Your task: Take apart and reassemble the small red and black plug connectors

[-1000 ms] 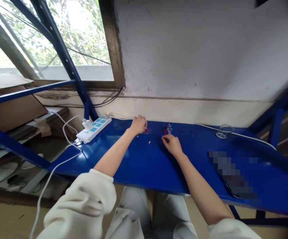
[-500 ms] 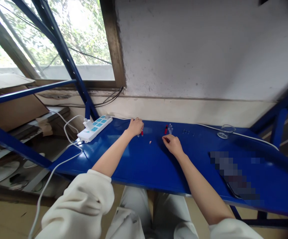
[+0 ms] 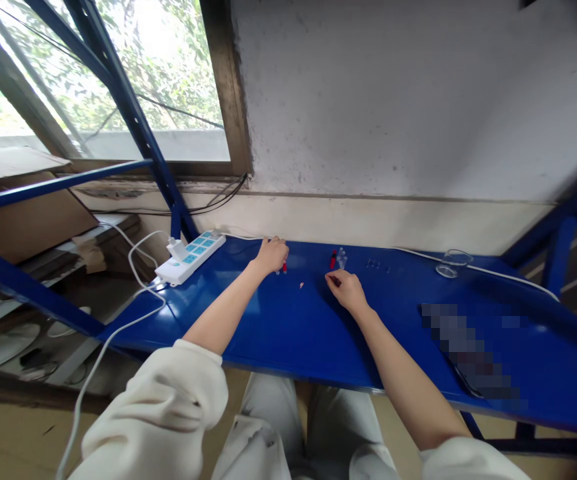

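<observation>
On the blue table (image 3: 288,327), my left hand (image 3: 272,255) is curled over small red and clear pieces (image 3: 284,269), which show beside its fingertips. Its fingers partly hide them, so its hold cannot be made out. My right hand (image 3: 344,288) has thumb and fingers pinched together, and anything between them is too small to name. Just beyond it lie a red and black piece (image 3: 333,259) and several small clear pieces (image 3: 341,258). Between my hands is a tiny pinkish piece (image 3: 301,285).
A white power strip (image 3: 191,259) with a plug lies at the table's left. Tiny clear items (image 3: 372,264), a clear round container (image 3: 447,271) and a white cable (image 3: 508,275) are at the back right. A dark, pixelated flat object (image 3: 468,353) lies nearer on the right.
</observation>
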{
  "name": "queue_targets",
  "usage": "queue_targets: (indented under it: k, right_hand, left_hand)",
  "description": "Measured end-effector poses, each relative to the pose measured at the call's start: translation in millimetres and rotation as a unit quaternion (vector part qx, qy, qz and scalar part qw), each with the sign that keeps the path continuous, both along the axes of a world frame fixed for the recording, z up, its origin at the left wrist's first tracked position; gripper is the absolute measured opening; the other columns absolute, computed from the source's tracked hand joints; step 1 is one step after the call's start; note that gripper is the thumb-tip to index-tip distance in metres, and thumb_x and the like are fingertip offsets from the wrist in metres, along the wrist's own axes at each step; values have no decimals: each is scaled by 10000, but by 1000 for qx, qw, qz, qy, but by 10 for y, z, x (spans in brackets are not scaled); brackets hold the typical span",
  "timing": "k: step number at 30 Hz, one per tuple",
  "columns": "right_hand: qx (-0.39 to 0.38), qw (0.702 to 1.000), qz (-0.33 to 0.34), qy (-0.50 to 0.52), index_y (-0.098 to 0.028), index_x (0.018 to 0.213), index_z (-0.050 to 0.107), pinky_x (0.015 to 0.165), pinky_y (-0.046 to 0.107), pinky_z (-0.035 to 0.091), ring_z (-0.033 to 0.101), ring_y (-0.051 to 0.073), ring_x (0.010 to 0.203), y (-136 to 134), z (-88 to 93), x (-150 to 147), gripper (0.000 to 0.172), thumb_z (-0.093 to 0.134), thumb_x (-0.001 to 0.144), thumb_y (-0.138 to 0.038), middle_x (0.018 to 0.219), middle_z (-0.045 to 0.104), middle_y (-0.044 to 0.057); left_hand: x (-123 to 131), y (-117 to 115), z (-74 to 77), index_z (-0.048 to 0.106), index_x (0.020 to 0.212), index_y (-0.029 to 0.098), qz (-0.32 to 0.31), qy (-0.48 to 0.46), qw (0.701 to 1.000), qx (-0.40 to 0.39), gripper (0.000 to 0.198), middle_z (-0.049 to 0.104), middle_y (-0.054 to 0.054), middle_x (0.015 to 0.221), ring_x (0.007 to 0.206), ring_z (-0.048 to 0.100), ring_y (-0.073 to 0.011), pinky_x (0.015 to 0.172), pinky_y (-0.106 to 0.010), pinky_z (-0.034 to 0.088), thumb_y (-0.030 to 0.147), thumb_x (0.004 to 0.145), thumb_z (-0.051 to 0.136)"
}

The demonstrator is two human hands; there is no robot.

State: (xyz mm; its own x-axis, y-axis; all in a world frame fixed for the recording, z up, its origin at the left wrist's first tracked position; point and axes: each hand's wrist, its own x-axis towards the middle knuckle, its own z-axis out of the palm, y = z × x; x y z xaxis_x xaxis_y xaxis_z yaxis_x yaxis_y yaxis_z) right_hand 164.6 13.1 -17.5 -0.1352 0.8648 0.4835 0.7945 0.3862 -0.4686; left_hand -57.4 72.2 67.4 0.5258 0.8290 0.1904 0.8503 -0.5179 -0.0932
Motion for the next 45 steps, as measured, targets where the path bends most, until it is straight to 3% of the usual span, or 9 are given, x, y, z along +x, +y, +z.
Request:
queue_targets:
  k: [21,27,33,39,45]
  right_hand:
    - [12,1000,1,5,-195,797,636,617,251,390,569,146,664,-2,12,28,215,433,795,-264,765,635,42]
    - [-10,999,-41,-34,-194,829,631,611,255,360,560,146,682,-4,41,70,228,421,799,-277,777,623,40]
    - [-53,985,-138,-89,-189,874,620,638,280,322,545,178,799,-30,61,96,225,427,797,-276,818,606,51]
    - [-98,973,-174,-119,-181,906,616,689,322,329,514,211,879,-54,66,98,233,428,805,-274,907,588,82]
    - [-103,967,-197,-122,-180,906,630,741,372,342,480,242,939,-53,59,115,250,421,806,-271,977,565,110]
  left_hand:
    - [17,-8,52,611,753,146,9,41,999,-25,96,570,-101,976,983,455,-247,808,-371,308,109,719,529]
    - [13,-12,44,608,787,152,13,38,999,-27,95,571,-101,982,995,458,-251,804,-367,311,133,723,541]
    - [9,-15,26,607,806,152,16,26,999,-38,102,573,-98,987,992,471,-250,804,-372,314,144,726,545]
    - [-9,-15,13,603,849,164,18,13,999,-40,136,576,-91,997,1007,469,-251,807,-368,319,161,719,563]
    - [106,-107,29,580,947,166,-7,-57,998,23,186,576,-86,1001,985,484,-230,820,-363,322,208,790,489]
